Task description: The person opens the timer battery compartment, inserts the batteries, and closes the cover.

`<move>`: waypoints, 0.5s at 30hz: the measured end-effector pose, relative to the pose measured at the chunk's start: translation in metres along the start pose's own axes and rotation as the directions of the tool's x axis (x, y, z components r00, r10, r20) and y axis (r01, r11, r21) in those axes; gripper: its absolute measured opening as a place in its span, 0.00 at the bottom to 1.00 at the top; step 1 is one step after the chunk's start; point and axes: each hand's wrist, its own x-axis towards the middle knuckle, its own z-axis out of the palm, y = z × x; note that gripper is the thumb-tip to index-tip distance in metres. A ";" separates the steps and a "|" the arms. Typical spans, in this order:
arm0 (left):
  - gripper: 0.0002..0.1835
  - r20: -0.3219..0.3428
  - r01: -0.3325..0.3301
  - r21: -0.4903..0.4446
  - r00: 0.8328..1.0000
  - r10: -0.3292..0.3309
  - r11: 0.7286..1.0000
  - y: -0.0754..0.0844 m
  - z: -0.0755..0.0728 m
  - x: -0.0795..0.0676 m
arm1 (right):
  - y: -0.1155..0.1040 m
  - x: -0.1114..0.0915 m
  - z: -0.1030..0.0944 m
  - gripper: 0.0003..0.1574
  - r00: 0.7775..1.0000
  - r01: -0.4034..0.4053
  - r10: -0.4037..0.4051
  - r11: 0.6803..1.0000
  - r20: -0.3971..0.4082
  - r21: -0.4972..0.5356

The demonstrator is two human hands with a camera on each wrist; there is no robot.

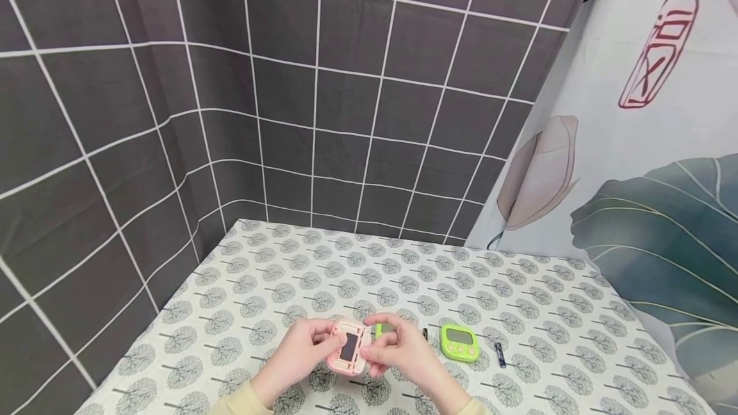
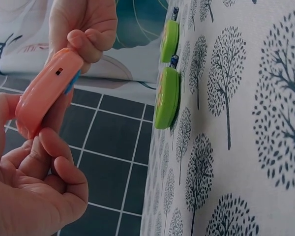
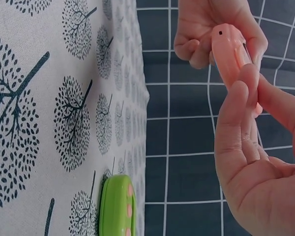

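A small pink digital timer (image 1: 348,348) is held up above the table, with a dark rectangle in the face turned to the head camera. My left hand (image 1: 304,349) pinches it at its left side, thumb over that face. At the opposite edge, the thumb and fingers of my right hand (image 1: 401,349) pinch the timer, partly covering it. The left wrist view shows the rounded pink side of the timer (image 2: 51,93), with a bit of blue on its far side. What lies between the right fingertips is hard to make out.
A green timer (image 1: 459,342) with a grey screen and pink buttons lies to the right, a dark battery (image 1: 500,355) beside it. Another green timer (image 2: 167,98) is mostly behind my right hand in the head view, near a second battery (image 1: 425,333). A tree-print cloth (image 1: 277,287) covers the table.
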 end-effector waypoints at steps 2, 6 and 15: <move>0.10 0.005 -0.013 0.020 1.000 0.013 1.000 0.000 0.000 0.000 | 0.000 0.000 -0.001 0.34 1.000 0.003 -0.003 1.000 0.009 -0.010; 0.10 0.021 -0.027 0.032 0.999 0.026 0.999 -0.002 0.000 0.000 | -0.002 -0.001 -0.001 0.32 1.000 -0.011 0.011 1.000 0.020 -0.025; 0.11 0.045 -0.006 0.032 0.999 0.005 0.999 0.001 0.001 0.000 | -0.002 -0.004 -0.003 0.26 0.992 -0.111 0.109 0.993 0.059 0.031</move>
